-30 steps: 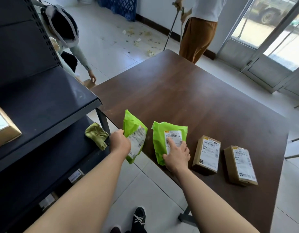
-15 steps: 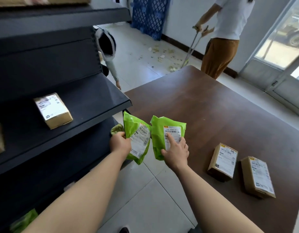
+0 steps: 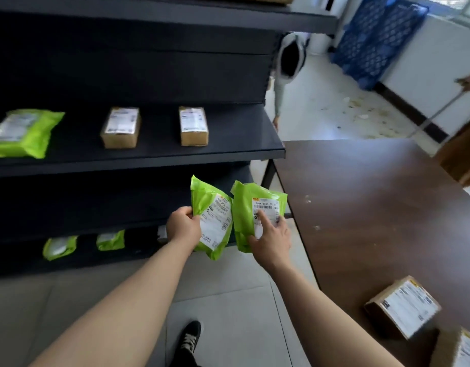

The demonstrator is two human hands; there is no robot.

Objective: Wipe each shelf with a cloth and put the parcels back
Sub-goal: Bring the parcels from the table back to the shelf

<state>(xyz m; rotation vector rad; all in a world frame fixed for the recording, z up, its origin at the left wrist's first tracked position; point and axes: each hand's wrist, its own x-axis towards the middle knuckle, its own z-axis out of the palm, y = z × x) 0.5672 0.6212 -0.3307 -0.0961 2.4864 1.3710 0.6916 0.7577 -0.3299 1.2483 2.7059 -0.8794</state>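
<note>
My left hand (image 3: 183,225) grips one green parcel bag (image 3: 212,215) and my right hand (image 3: 271,237) grips a second green parcel bag (image 3: 252,207). Both bags hang in the air in front of the dark shelf unit, level with its lower shelf (image 3: 96,207). The shelf above (image 3: 228,152) carries two brown boxes (image 3: 121,127) (image 3: 193,125) and a green bag (image 3: 22,132). Two more green bags (image 3: 59,247) (image 3: 110,240) lie on the bottom level. The cloth is not in sight.
A brown table (image 3: 374,194) stands to the right, with two labelled brown boxes (image 3: 403,307) (image 3: 458,350) at its near corner. A person bends beside the shelf end (image 3: 289,62). Blue crates (image 3: 374,41) lean on the far wall. My shoe (image 3: 190,337) is on the tiled floor.
Both green bags were lifted off the table and carried left to the shelf front. My view turned left, bringing the shelves and their parcels into sight.
</note>
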